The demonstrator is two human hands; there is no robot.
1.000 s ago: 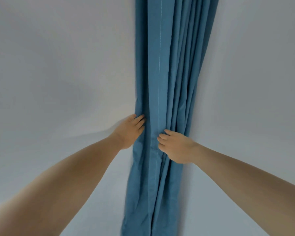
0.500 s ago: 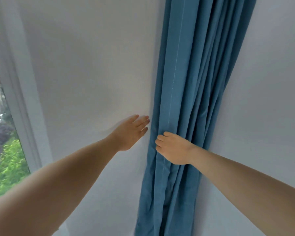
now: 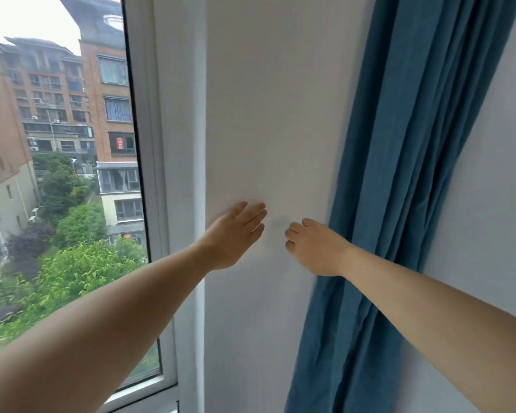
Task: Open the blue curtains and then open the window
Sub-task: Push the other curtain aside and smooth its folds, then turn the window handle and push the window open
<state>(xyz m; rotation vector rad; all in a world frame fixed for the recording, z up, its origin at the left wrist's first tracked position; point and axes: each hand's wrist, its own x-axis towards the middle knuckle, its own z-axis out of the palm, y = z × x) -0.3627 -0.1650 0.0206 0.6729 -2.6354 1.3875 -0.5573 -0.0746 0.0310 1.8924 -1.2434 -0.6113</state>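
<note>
The blue curtain (image 3: 414, 144) hangs gathered in folds on the right side of the frame, from the top edge to the bottom, against the white wall (image 3: 265, 99). The window (image 3: 57, 174) fills the left side and shows buildings and green trees. The left hand (image 3: 233, 236) is in the centre, over the wall, with its fingers straight and pressed together. The right hand (image 3: 316, 248) is just beside it, at the curtain's left edge. Its fingers are curled, and I cannot tell if they pinch the cloth.
</note>
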